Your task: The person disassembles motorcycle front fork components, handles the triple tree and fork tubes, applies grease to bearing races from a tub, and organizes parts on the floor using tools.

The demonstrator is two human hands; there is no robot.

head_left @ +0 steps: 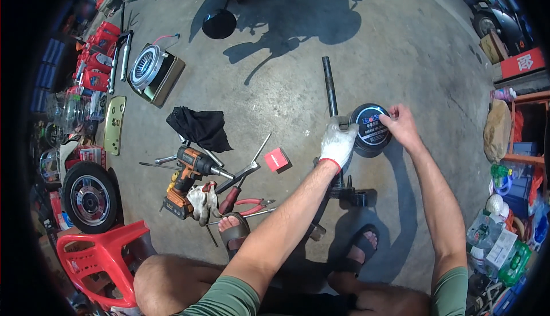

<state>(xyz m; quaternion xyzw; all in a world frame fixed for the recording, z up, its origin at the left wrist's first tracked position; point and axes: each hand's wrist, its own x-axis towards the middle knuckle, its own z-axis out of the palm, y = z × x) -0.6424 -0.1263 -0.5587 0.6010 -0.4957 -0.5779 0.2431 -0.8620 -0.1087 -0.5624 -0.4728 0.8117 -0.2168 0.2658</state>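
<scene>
A round black grease tub [372, 137], with a blue and white label on its lid, is between my two hands. My left hand [337, 143], in a white work glove with a red cuff, grips the tub's left side. The bare fingers of my right hand [405, 126] are closed on the lid's right edge. The lid is on. Beside the tub lies a long dark metal tube [329, 87], passing under my left hand to a bracket [346, 193] near my feet. The gloved fingertips are partly hidden.
To the left lie an orange and black impact wrench [192, 170], a used glove [201, 200], red pliers [252, 204], a black cloth [199, 128] and a small red box [278, 159]. A wheel [90, 197] and red plastic chair [106, 258] stand farther left; bottles [487, 230] crowd the right.
</scene>
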